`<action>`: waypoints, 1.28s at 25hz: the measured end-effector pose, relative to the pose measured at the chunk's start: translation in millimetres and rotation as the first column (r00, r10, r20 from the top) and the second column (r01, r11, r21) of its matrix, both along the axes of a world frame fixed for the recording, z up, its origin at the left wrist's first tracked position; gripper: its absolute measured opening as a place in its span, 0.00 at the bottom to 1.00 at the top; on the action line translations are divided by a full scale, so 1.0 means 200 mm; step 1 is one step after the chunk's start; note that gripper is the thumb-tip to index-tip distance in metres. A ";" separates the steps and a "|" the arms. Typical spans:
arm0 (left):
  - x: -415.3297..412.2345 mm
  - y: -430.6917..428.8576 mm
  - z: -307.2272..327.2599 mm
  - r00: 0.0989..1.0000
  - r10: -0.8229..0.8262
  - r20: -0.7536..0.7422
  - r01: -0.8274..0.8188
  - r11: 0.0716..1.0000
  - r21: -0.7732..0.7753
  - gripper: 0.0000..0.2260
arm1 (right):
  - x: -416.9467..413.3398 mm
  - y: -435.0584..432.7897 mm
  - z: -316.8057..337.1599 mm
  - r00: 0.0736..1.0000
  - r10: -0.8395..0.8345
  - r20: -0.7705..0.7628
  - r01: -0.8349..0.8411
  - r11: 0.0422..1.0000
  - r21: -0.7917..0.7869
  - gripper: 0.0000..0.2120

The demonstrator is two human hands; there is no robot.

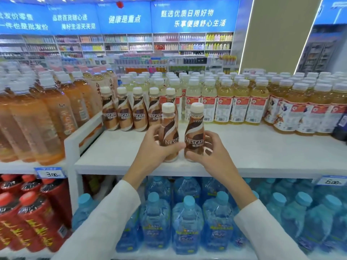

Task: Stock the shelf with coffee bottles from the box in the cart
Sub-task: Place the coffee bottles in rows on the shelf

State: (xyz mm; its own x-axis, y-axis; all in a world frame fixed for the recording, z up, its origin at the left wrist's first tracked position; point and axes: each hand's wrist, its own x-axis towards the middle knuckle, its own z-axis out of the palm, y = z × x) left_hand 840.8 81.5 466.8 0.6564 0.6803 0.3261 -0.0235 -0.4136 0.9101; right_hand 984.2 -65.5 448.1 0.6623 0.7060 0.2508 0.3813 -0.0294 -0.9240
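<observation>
Both of my arms reach up from the bottom of the view in white sleeves (116,209), converging on the middle of the shelf (262,152) close to its front edge. My left hand (152,145) grips the left coffee bottle (169,128) low on its body, fingers behind it and thumb across the front under the label. My right hand (210,152) grasps the right coffee bottle (194,128) the same way from the other side, fingers curled behind and thumb at the base. The two bottles stand just beside each other, almost touching at the waist, bases at the shelf surface; I cannot tell whether they rest on it fully. Each is upright, long axis vertical, cream cap on top and the brown label facing me; the right one leans slightly outward at the cap. Behind them, toward the back left corner of the shelf, a row of coffee bottles (124,113) stands upright with labels forward. Yellow drink bottles (225,104) fill the back right of the shelf, and orange drink bottles (37,119) crowd the neighbouring shelf beyond the left edge. Under the front edge sit blue water bottles (187,222), with red bottles (28,212) lower left and a price tag (50,173) above them.
</observation>
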 end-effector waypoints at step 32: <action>-0.33 0.45 -0.04 0.780 0.624 -0.040 -0.620 0.781 0.078 0.20 | -0.52 0.82 0.04 0.997 0.022 0.071 -0.030 0.993 0.112 0.22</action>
State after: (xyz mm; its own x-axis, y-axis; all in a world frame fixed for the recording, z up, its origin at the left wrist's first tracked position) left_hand 775.8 172.4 457.8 0.1165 0.9291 0.3511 0.3108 -0.3699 0.8755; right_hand 880.1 99.2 456.9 0.6226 0.6871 0.3746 0.4438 0.0842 -0.8922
